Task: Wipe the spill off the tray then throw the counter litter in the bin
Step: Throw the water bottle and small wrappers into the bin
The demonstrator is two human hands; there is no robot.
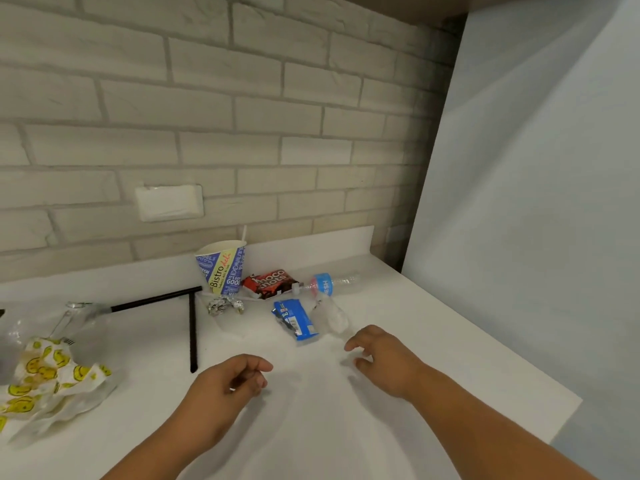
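**2 grips empty, litter untouched**

Right grip [377, 355] loosely curled, holds nothing. Blue wrapper [295, 318] and crumpled plastic [330, 315] sit just at its 11 o'clock. Left grip [239, 379] likewise empty. Cup [223, 268] and bottle [332, 284], lying on its side, are at 12 on the surface [311, 427]. No tray or bin in view. Risk: a nudge rolls the bottle; the small foil ball [225, 304] gets missed.

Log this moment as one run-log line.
left hand: empty | right hand: empty, near blue wrapper | counter: paper cup, bottle, foil ball untouched | stage: litter pickup not begun

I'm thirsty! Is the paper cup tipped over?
No, the paper cup stands upright with its open rim facing up.
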